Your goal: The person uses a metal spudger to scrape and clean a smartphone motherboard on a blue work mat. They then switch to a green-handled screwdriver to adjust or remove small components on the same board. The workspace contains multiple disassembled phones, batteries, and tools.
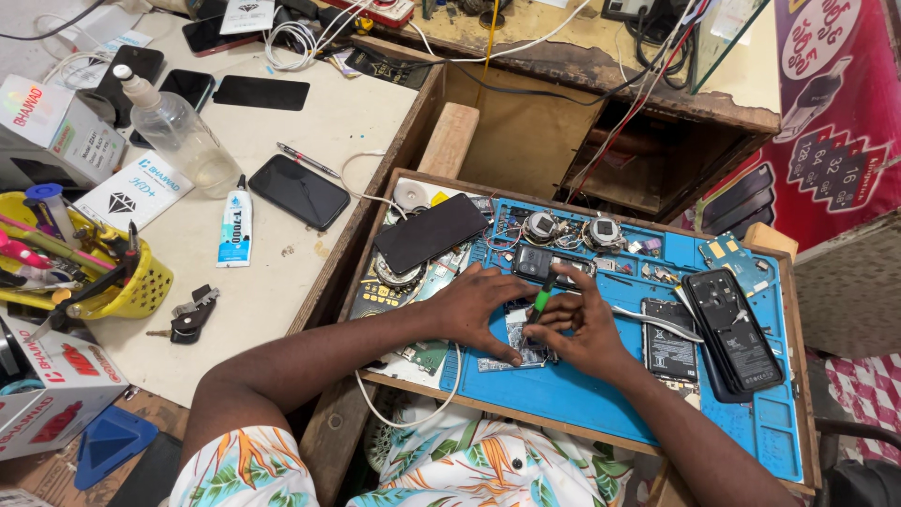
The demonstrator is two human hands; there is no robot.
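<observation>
Blue silicone covers the work mat (601, 394) under both my hands, soft enough that small parts stay put instead of skating off. My left hand (474, 310) lies spread and flat, fingers open, pressing down on the small circuit board (511, 349) near the mat's front edge so it cannot shift; it grips nothing, it only pins. My right hand (582, 324) is curled closed around a green-handled screwdriver (542, 300), pinched between thumb and fingers and stood nearly upright, its tip coming down at the board just beside my left fingertips. Holding it that steeply keeps the tip square on whatever it meets.

An opened phone body (732, 329) with its back off lies to my right on the mat, and a flat battery pack (666, 340) rests just beside it, both within reach but clear of my wrists. A dark phone (430, 232) sits face down at the mat's far left corner, near two round metal parts (572, 228).

Most of the board is covered by my own hands, so I cannot make out what the tip touches, or whether it is seated in a screw at all. Off the mat, on the table (319, 122), a glue tube (235, 225) and a clear squeeze bottle (178, 131) stand apart.
</observation>
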